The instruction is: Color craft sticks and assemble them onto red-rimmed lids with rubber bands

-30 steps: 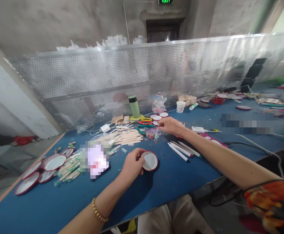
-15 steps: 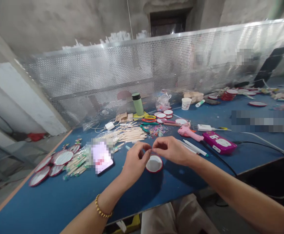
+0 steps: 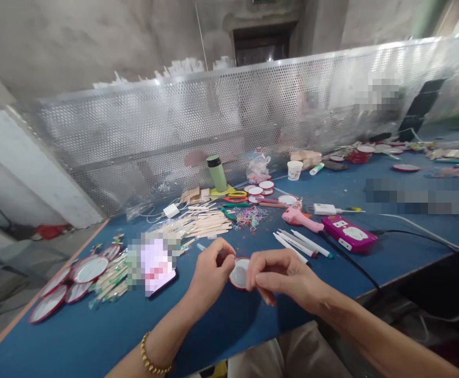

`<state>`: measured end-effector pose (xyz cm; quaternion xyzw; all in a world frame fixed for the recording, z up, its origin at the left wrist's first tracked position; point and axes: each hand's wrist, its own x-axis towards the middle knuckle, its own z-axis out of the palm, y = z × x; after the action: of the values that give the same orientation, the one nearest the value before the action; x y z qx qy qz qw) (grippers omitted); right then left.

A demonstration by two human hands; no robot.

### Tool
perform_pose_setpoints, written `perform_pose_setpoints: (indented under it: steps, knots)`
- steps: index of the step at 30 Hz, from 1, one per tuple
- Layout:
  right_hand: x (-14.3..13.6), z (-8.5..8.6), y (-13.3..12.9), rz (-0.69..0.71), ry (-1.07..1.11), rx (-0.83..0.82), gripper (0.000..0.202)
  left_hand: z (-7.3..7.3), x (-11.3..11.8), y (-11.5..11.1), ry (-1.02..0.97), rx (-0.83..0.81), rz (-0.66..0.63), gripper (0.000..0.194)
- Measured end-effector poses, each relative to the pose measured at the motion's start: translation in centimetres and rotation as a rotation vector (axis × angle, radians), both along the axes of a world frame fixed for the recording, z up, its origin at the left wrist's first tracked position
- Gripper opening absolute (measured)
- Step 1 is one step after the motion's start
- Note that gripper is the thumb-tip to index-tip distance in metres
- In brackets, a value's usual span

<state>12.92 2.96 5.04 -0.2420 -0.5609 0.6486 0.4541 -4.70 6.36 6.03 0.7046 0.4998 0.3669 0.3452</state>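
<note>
While left hand (image 3: 212, 268) and right hand (image 3: 287, 273) curl their fingers, grip unclear, the round disc (image 3: 239, 274) faces upward.

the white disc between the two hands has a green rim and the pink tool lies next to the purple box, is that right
Not quite: the rim is red, not green. The head view shows the white disc between the left hand and the right hand with a red rim; the pink tool does lie next to the purple box.
</note>
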Motion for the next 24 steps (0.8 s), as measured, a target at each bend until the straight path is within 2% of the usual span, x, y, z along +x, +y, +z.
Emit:
perform_pose_setpoints:
  steps: [3,5,7,8,11,13,15,19,24]
  knots:
    - [0.5,0.0,-0.3,0.100,-0.129,-0.098,0.029,0.2,0.0,-0.5,0.028,0.108,0.009,0.007]
    - [1.0,0.0,-0.2,0.133,-0.204,-0.155,0.036,0.4,0.0,-0.8,0.066,0.165,-0.109,0.013]
    - [1.7,0.1,-0.3,0.106,-0.267,-0.139,0.042,0.6,-0.2,-0.8,0.133,0.168,-0.281,0.020]
    - [2.1,0.2,-0.3,0.069,-0.285,-0.112,0.044,0.7,-0.4,-0.6,0.184,0.175,-0.309,0.024]
    - [3.2,0.6,-0.4,-0.042,-0.314,-0.055,0.048,0.8,-1.2,0.2,0.374,0.201,-0.286,0.044]
    - [3.6,0.6,-0.4,-0.062,-0.351,-0.026,0.052,0.8,-1.7,0.5,0.504,0.172,-0.304,0.060]
    - [3.6,0.4,-0.2,-0.063,-0.402,0.003,0.059,0.8,-1.9,0.5,0.618,0.133,-0.314,0.067]
    - [2.9,-0.4,0.3,-0.086,-0.521,0.066,0.068,0.5,-1.7,0.2,0.726,0.075,-0.331,0.053]
    - [2.5,-0.7,0.8,-0.142,-0.609,0.156,0.070,0.0,-1.6,0.4,0.650,0.064,-0.346,0.040]
